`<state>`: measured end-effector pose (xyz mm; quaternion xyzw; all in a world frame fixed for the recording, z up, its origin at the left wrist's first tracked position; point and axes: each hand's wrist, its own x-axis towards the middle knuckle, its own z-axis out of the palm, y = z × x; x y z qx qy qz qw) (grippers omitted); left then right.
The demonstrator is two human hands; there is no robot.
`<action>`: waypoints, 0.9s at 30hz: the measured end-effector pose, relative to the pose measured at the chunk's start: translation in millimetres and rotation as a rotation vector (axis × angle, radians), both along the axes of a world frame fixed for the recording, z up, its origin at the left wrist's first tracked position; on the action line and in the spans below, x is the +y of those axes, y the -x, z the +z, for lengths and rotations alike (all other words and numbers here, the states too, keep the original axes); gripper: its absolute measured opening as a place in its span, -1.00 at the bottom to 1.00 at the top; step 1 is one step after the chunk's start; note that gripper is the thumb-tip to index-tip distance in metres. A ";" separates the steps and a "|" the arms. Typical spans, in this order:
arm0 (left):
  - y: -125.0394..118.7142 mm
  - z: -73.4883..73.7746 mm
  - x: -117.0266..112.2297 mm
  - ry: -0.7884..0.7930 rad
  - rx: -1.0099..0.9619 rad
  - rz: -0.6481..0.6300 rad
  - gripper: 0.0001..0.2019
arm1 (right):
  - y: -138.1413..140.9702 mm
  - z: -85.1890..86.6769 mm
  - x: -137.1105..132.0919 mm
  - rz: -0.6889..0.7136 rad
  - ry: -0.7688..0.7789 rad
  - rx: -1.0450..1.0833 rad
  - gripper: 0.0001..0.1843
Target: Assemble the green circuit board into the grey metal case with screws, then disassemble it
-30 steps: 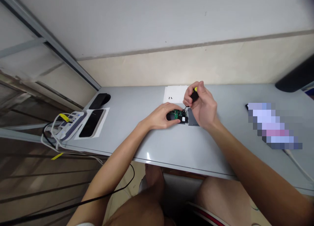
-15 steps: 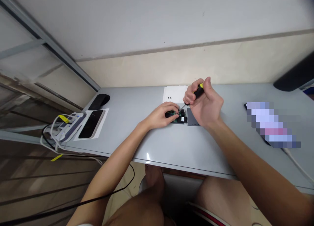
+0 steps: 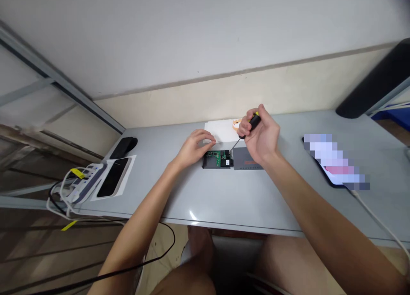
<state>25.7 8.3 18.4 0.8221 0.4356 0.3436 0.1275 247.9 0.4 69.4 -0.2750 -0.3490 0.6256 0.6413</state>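
My right hand [image 3: 264, 137] is wrapped round the black-and-yellow handle of a screwdriver [image 3: 255, 121]. Its thin shaft slants down to the left, and the tip meets the right end of a green circuit board [image 3: 219, 157]. The board lies in a shallow dark grey case half [image 3: 209, 163]. At the case's left back corner is my left hand [image 3: 194, 147], its fingers stretched out and apart, with nothing visible in them. The thumb lies near the case edge; whether it touches is unclear. Right of the board sits a flat grey cover [image 3: 245, 159], partly behind my right hand.
White paper [image 3: 218, 130] lies behind the case. On the left of the desk [image 3: 192, 192] are a dark phone [image 3: 113, 177], a black object [image 3: 123, 147] and a power strip [image 3: 88, 181] with cables. A charging phone [image 3: 333, 162] and a black cylinder [image 3: 374, 81] are on the right.
My left hand has drawn back leftward from the screwdriver tip, uncovering more of the board. The right hand keeps its grip on the screwdriver. The whole view has shifted slightly.
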 end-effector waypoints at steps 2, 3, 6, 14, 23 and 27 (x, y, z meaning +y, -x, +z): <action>-11.2 5.6 13.5 0.012 0.089 -0.031 -0.84 | -0.1 1.6 -1.9 0.080 0.004 -0.019 -0.45; -17.8 8.2 21.1 0.018 0.130 -0.053 -0.84 | 0.2 2.6 -3.3 0.128 0.002 -0.037 -0.45; -37.9 12.8 43.3 0.048 0.237 -0.097 -0.82 | 1.1 4.4 -6.8 0.266 -0.008 -0.105 -0.45; -58.8 4.3 63.1 0.204 0.326 -0.035 -0.81 | -4.3 -0.9 -1.5 0.293 0.002 -0.178 -0.48; -2.8 13.4 20.0 0.239 0.168 -0.039 -0.70 | -11.7 11.1 -5.4 0.102 -0.090 -0.172 -0.46; 16.0 9.6 -5.7 0.298 0.125 -0.068 -0.61 | 6.5 16.1 -3.9 0.055 -0.111 -0.180 -0.43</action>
